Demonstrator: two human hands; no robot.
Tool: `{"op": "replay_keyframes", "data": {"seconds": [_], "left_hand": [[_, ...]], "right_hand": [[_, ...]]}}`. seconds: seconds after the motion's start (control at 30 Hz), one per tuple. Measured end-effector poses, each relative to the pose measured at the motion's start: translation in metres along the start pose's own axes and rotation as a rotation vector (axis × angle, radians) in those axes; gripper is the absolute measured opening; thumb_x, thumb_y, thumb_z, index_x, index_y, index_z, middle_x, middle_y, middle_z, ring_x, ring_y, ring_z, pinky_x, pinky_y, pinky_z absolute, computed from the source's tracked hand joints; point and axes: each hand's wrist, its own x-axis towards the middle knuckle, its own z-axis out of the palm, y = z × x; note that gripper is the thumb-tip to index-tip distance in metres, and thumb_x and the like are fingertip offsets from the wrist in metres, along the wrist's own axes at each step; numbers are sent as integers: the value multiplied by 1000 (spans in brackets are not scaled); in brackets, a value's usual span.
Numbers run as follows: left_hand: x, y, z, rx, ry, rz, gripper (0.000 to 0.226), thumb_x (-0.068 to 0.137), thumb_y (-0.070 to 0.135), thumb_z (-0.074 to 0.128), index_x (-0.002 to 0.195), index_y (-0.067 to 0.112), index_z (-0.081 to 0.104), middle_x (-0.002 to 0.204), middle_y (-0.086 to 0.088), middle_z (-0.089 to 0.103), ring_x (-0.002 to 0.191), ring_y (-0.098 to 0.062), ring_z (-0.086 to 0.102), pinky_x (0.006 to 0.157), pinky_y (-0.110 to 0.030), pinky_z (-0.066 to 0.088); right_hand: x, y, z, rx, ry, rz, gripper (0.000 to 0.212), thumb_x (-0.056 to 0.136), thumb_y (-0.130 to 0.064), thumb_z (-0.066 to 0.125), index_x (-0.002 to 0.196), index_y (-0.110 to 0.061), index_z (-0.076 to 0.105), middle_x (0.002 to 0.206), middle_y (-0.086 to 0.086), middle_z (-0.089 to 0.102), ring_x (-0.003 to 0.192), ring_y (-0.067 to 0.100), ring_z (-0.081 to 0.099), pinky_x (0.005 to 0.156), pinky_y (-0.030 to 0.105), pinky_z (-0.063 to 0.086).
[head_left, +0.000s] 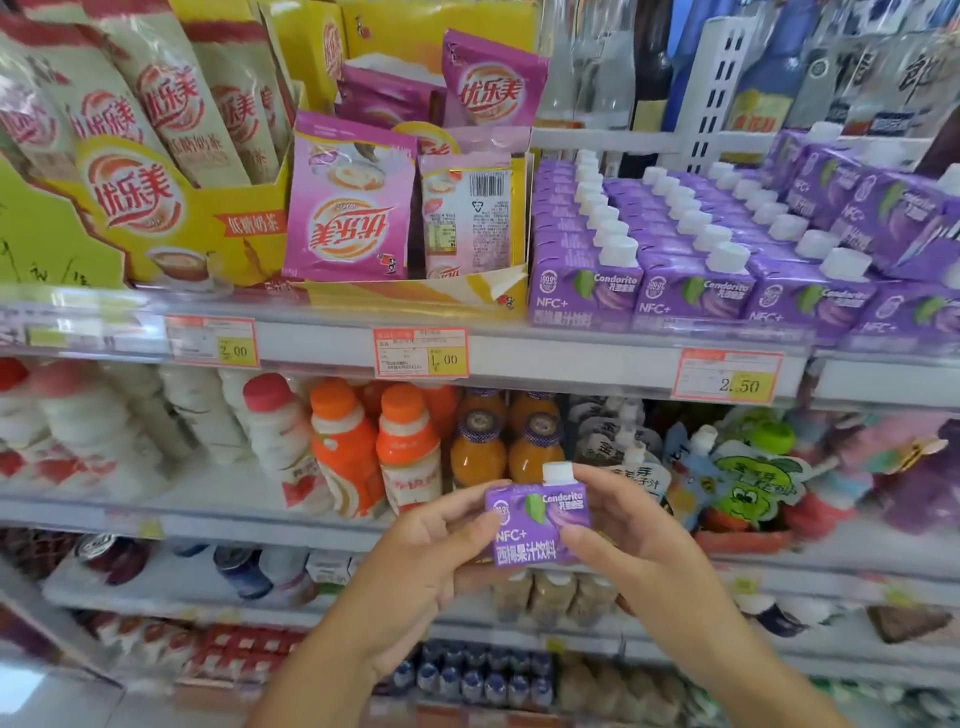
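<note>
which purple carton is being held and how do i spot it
Find the shelf with the 2.50 tag under rows of purple cartons. Below it, in front of the orange bottles, the left hand and right hand hold one carton between them. It alone is off the shelf.

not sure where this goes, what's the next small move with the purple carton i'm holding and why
Likely lift the purple carton, pinched upright between the left hand and right hand, up and rightward toward the matching cartons on the upper shelf above the 2.50 tag: same label, same white cap, so that row looks like its place.
</note>
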Motion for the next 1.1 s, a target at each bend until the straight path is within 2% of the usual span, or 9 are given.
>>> {"op": "replay_keyframes", "data": {"seconds": [0.2,0.47,0.57,0.67,0.77,0.83,0.9,1.0,1.1], "left_hand": [[-3,-9,-3,-48,62,-4,38,83,21,58,120,14,62,114,-12,72,106,-23,69,88,-33,58],[-8,-21,7,-42,136,21,35,87,22,62,118,6,65,110,-17,73,97,-27,70,82,-36,58],[-10,-20,9,-45,153,20,38,91,30,53,116,4,67,111,-16,72,102,-28,69,87,-43,57],[-7,-22,13,26,151,15,29,93,24,57,117,11,67,114,-9,72,100,-22,70,83,-34,57],[-7,-24,19,-51,69,-34,33,94,24,55,124,16,64,115,-9,72,99,-19,70,79,-26,56],[-8,-24,21,-130,38,-41,37,90,24,55,123,10,64,114,-13,72,97,-19,70,79,-26,57],[-8,-27,23,-143,78,-4,40,85,23,59,121,6,63,115,-15,72,99,-22,70,84,-30,58],[-8,-30,24,-102,184,56,53,74,25,71,122,8,62,113,-12,73,106,-26,69,95,-42,54],[-10,-28,25,-103,160,58,51,75,25,69,123,11,60,110,-10,74,105,-23,70,88,-35,58]], "right_hand": [[2,15,9,-11,93,-12,50,75,-26,69,123,-37,59,116,-4,62,104,8,64,72,25,58],[-8,24,33,-184,124,-83,84,66,-32,86,135,-41,39,121,-22,42,111,-1,54,90,28,55],[-11,23,28,-160,109,-103,79,71,-22,85,133,-44,41,124,-17,47,112,2,57,86,24,55],[-17,16,24,12,-2,-23,75,77,-18,78,140,-35,41,128,-14,59,116,2,58,88,22,54],[-27,5,23,69,-82,19,52,87,-21,61,134,-37,48,119,-31,63,114,-11,56,98,20,48],[-31,5,20,66,-59,39,31,97,-20,48,115,-42,57,97,-43,64,94,-25,55,82,2,44],[-32,5,17,56,-48,54,28,97,-23,44,112,-44,54,93,-43,64,92,-25,56,72,-3,41],[-33,10,17,-9,-19,31,44,84,-33,54,127,-40,48,108,-28,68,103,-7,62,82,11,49],[-32,14,12,22,50,5,53,79,-32,60,131,-30,51,106,-16,71,99,4,67,79,27,57]]}}
